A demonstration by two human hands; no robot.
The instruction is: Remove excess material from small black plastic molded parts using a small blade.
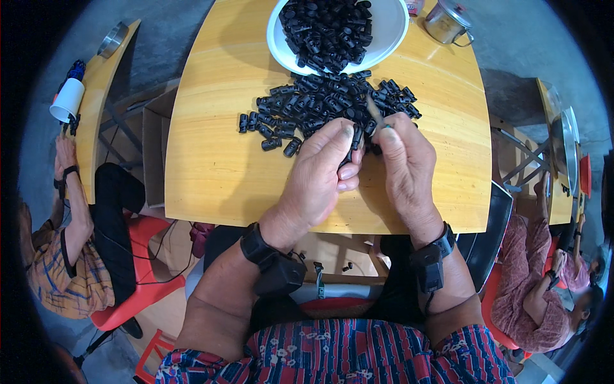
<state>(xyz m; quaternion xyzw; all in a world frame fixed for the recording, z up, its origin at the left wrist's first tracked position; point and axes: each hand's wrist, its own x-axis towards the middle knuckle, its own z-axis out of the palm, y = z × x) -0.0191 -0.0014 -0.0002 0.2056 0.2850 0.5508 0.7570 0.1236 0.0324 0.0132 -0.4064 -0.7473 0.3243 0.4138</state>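
My left hand (pixel 315 171) is closed over the near side of the table, with a small black plastic cord lock (pixel 356 137) pinched between thumb and fingers. Close beside it, my right hand (pixel 410 168) grips a thin, pointed, knife-like tool (pixel 374 110) whose tip points away from me. Just beyond both hands spreads a loose heap of black cord locks (pixel 300 105). Behind the heap, a white basin (pixel 391 40) holds many more of the same pieces. My fingers partly hide the held cord lock and the tool's lower end.
The wooden table (pixel 211 153) reaches to my lap. A metal mug (pixel 448 23) stands at its far right. People sit at side tables on both sides, the left one with a white cup (pixel 68 100). A few black pieces (pixel 347 267) lie below the table edge.
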